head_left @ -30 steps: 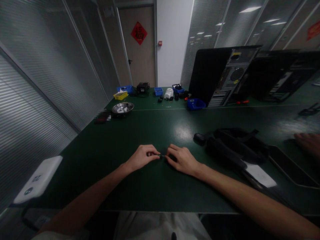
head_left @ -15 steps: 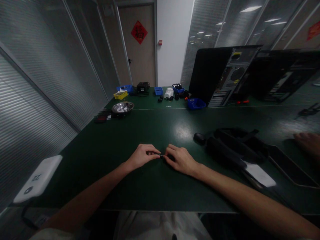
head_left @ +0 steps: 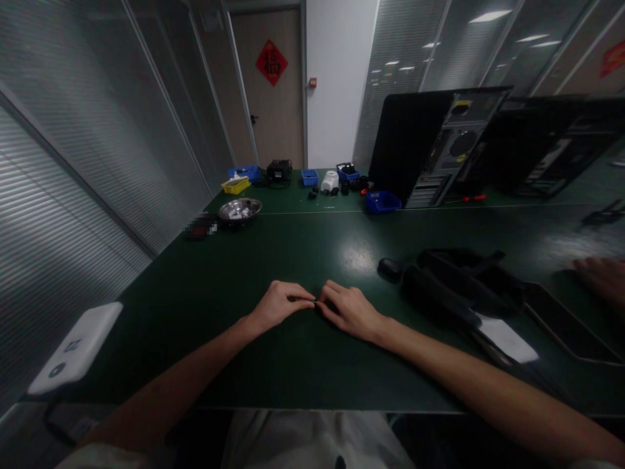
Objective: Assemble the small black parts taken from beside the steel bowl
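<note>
My left hand (head_left: 282, 303) and my right hand (head_left: 349, 308) meet fingertip to fingertip just above the dark green table (head_left: 273, 371). A tiny dark piece (head_left: 316, 303) shows between the two pinches; it is too small to name and mostly covered by my fingers. Thumb and index finger are pressed together on the left, and the right hand's fingers curl round the piece's other end. To the right of my right hand lies a black computer mouse (head_left: 390, 268).
Right of the mouse are a black strapped bag-like item (head_left: 456, 286), a white card (head_left: 506, 339) and a dark flat panel (head_left: 569, 322). Another person's hand (head_left: 603, 277) rests at the right edge. Further back stand a metal bowl (head_left: 240, 210), a blue bin (head_left: 383, 202) and a computer case (head_left: 437, 150).
My fingertips have drawn slightly closer together, and less of the small dark piece shows between them. Elsewhere the table looks the same.
</note>
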The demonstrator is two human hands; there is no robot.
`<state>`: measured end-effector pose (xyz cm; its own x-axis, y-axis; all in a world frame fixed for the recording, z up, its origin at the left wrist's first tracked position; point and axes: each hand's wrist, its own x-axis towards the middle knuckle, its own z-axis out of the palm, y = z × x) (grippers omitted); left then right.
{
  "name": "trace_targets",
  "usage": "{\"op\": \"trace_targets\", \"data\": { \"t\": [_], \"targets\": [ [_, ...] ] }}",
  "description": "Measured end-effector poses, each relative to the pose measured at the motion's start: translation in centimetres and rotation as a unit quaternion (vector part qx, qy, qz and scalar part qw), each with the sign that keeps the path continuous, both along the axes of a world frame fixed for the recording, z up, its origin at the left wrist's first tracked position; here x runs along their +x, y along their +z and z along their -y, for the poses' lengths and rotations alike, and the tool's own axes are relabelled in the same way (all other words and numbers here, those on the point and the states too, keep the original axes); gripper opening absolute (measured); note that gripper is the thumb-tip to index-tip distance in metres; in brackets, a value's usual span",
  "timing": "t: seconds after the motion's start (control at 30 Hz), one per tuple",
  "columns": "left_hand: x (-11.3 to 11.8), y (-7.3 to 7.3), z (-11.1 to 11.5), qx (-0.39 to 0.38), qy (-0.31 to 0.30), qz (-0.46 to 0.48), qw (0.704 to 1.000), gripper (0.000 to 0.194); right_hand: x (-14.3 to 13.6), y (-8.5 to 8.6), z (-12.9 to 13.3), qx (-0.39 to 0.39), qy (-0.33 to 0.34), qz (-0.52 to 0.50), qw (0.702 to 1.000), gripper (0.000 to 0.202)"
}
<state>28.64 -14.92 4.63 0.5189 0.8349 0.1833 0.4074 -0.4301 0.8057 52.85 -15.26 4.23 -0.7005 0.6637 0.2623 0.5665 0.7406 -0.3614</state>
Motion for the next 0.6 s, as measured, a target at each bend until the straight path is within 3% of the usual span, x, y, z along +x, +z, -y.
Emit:
{"op": "trace_targets", "data": {
  "t": [0.3,0.47,0.6],
  "targets": [
    [-0.9,-0.7,-1.7,0.025,0.06,-0.022,0.998,0.02,0.2,0.1,0.1,-0.001,-0.011,-0.002,1.0,0.011],
    [-0.6,-1.5,-2.4,0.074,0.049,-0.088,0.992,0.018,0.3,-0.2,-0.1,-0.004,-0.014,-0.021,1.0,0.011],
    [-0.9,-1.1,-1.9,0.083,0.04,-0.092,0.992,0.021,0.4,-0.4,-0.2,-0.007,-0.014,-0.037,0.999,0.01]
  ]
}}
